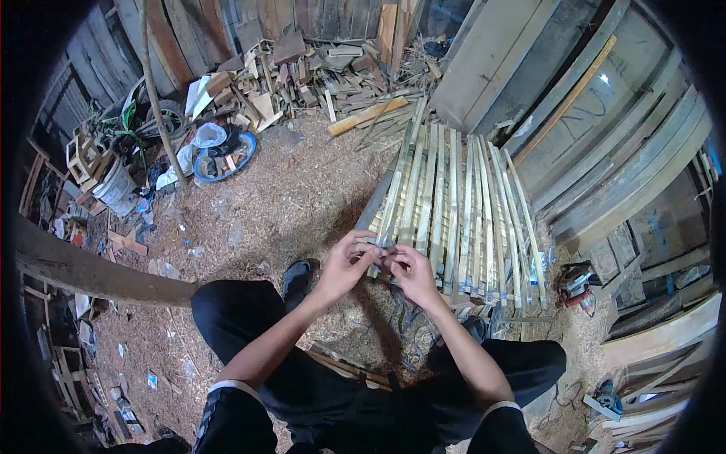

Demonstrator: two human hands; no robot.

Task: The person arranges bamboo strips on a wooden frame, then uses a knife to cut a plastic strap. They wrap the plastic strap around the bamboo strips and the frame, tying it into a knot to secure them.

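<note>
Left hand: the left hand (344,265) is bent, and its fingers pinch the near end of a thin strip (393,204).
Right hand: the right hand (414,274) is also closed on the same end and touches the left one; I cannot tell if something small is between the fingertips.
Strip: it lies at the left edge of a row of pale slats (461,204), which lies on the sawdust floor (287,197) and runs away from the person.
Near the knees: a dark shoe (296,276) is just beside the left hand.
Right side: a red power tool (575,281) lies beside the slats, and grey boards (605,129) lean behind it.
Writing: there are dark marks on one board, too blurred to read.
Far left: a blue basin (223,160), a white bucket (117,188) and a heap of wood offcuts (302,68).
</note>
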